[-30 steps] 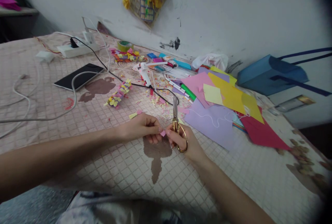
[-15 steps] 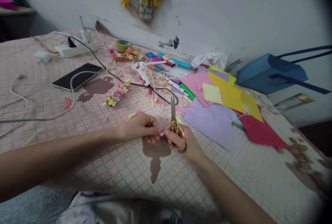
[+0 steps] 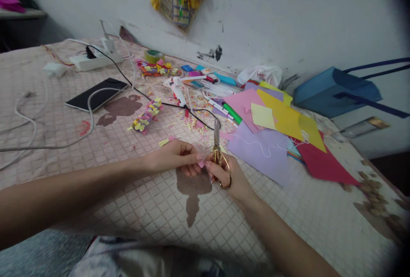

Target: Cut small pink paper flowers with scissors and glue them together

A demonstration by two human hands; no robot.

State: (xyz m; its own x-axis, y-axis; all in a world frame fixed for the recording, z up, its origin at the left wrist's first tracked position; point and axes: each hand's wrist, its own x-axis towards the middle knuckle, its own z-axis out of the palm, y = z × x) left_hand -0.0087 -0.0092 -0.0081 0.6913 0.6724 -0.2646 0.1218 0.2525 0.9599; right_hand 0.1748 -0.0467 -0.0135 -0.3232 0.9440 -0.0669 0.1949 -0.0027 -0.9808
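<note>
My left hand (image 3: 174,159) pinches a small pink paper piece (image 3: 201,163) just above the tiled tablecloth. My right hand (image 3: 226,176) is curled through the gold handles of a pair of scissors (image 3: 218,151), whose closed blades point away from me. Its fingertips also touch the pink piece, so both hands meet over it. A brown stain on the cloth lies right under the hands.
Coloured paper sheets (image 3: 275,127) spread to the right. A glue gun (image 3: 177,89), markers (image 3: 226,110) and paper scraps (image 3: 145,116) lie ahead. A phone (image 3: 96,93), cables and a power strip (image 3: 96,60) sit far left. A blue bag (image 3: 336,91) leans at the wall.
Both hands keep their place over the pink piece, with only small finger movement. The view shifted slightly.
</note>
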